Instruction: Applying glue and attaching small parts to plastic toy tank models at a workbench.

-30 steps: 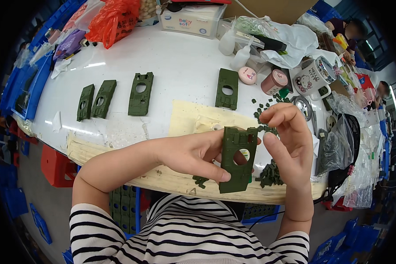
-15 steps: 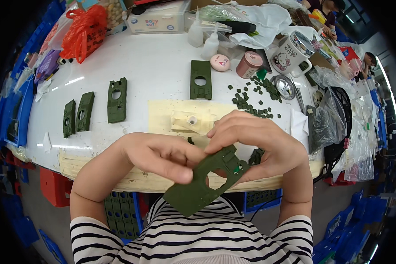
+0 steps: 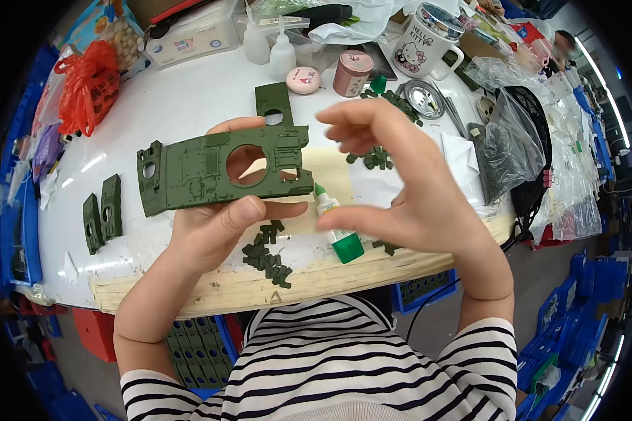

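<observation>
My left hand (image 3: 214, 228) grips a dark green plastic model tank hull (image 3: 203, 168) from below, the thumb along its near edge. Held up over the table, the hull lies nearly level, and a large round hole shows in its deck. To the right of it, my right hand (image 3: 400, 182) is open, thumb and fingers spread wide, holding nothing. A small glue bottle (image 3: 346, 245) with a green tip and green base lies on the table, partly covered by the right thumb. Several small dark green parts (image 3: 265, 256) lie loose below the hull.
More hull parts (image 3: 111, 207) stand at the left, with another (image 3: 275, 98) behind my left hand. Small green pieces (image 3: 393, 105) are scattered near a pink tin (image 3: 352, 73), a round metal lid (image 3: 423, 99) and a white mug (image 3: 425, 49). White squeeze bottles (image 3: 283, 57) stand at the back.
The hull has gone from slanting close to my body to nearly level, farther out and leftward. My right hand has let go of it and opened. The whole view has shifted too.
</observation>
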{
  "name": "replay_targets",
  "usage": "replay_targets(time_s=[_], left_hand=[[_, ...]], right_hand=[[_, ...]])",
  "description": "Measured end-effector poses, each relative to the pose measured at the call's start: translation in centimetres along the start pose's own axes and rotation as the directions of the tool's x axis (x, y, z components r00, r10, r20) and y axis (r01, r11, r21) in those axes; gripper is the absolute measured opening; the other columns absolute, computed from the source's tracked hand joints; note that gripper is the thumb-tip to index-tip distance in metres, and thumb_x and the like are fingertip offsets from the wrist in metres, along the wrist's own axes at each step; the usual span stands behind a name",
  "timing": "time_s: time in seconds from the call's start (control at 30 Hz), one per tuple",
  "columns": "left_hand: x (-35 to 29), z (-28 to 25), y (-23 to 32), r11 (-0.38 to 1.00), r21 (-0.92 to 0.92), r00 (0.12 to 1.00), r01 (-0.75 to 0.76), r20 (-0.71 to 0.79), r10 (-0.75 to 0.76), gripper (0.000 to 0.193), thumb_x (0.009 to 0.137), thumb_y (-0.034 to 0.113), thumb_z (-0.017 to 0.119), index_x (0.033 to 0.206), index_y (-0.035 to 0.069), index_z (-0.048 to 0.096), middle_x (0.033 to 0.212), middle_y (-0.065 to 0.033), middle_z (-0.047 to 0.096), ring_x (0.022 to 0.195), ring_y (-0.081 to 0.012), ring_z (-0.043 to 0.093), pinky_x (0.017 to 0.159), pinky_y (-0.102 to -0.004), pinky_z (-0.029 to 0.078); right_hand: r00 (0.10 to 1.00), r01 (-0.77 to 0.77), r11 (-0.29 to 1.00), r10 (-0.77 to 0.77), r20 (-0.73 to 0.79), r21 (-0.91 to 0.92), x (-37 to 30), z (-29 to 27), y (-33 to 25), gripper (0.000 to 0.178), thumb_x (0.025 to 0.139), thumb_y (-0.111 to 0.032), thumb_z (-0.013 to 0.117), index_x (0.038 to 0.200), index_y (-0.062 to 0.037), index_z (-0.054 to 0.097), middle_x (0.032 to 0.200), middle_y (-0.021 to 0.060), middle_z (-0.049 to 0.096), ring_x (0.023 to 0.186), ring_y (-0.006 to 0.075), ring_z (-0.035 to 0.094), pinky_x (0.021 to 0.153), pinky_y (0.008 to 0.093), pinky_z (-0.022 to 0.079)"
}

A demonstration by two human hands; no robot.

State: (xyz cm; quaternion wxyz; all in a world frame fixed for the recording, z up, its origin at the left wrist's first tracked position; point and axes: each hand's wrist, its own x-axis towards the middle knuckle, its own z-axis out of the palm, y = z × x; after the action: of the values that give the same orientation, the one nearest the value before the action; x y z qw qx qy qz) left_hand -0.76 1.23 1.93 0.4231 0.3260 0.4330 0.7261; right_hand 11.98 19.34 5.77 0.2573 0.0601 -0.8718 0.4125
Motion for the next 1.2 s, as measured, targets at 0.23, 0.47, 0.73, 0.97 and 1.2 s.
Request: replay_targets(time_s=[0.23,0.47,0.73,0.97,1.2], left_hand=[[-0.1,0.1,-0.1,0.993,0.114,0.998,0.021,-0.057,-0.014,0.084,0.079,0.034,0.075,0.140,0.006,0.024,0.130,-0.0185,0.049,0.107,-0.0325,0.061,0.086,-0.0429,0.057],[0.0,0.2,-0.3,0.994,0.106,0.998,0.033,-0.052,-0.028,0.083,0.078,0.032,0.076,0.139,0.004,0.026,0.126,-0.0143,0.050,0.107,-0.0318,0.060,0.088,-0.0447,0.056],[0.2,-0.6,0.0,1.000,0.006,0.999,-0.028,0.044,0.027,0.058,0.085,0.003,0.065,0.135,0.004,0.035,0.126,-0.0144,0.050,0.112,-0.0262,0.056,0.093,-0.0406,0.053],[0.2,-0.6,0.2,0.999,0.045,0.999,-0.027,0.031,0.026,0.058,0.083,0.003,0.068,0.133,0.004,0.039,0.121,-0.0144,0.053,0.108,-0.0231,0.059,0.092,-0.0358,0.053],[0.4,-1.3,0.6,0.993,0.112,0.997,-0.023,0.075,0.015,0.066,0.084,0.012,0.068,0.138,0.005,0.031,0.139,-0.0183,0.040,0.116,-0.0279,0.054,0.093,-0.0428,0.053]], right_hand=[[0.731,-0.353,0.761,0.587,0.347,-0.544,-4.3,-5.5,3.4,0.014,0.077,-0.011,0.070,0.073,0.0000,0.063,0.067,0.0120,0.064,0.066,0.0257,0.064,0.063,0.0336,0.050],[0.692,-0.439,0.792,0.599,0.403,-0.424,-4.7,-4.9,5.4,0.012,0.076,-0.009,0.070,0.074,0.0013,0.064,0.068,0.0135,0.065,0.066,0.0271,0.064,0.064,0.0357,0.049],[0.672,-0.484,0.787,0.615,0.414,-0.384,-4.6,-4.6,4.8,0.007,0.078,-0.004,0.067,0.079,0.0024,0.063,0.070,0.0139,0.064,0.065,0.0247,0.063,0.063,0.0351,0.049],[0.781,-0.267,0.875,0.442,0.440,-0.404,-5.1,-4.2,4.5,0.008,0.080,-0.001,0.063,0.080,0.0015,0.055,0.071,0.0129,0.059,0.072,0.0303,0.057,0.068,0.0394,0.046],[0.819,-0.362,0.888,0.448,0.359,-0.282,-4.8,-4.3,3.6,0.010,0.086,0.004,0.055,0.089,0.0012,0.045,0.074,0.0143,0.059,0.067,0.0327,0.059,0.062,0.0368,0.046]])
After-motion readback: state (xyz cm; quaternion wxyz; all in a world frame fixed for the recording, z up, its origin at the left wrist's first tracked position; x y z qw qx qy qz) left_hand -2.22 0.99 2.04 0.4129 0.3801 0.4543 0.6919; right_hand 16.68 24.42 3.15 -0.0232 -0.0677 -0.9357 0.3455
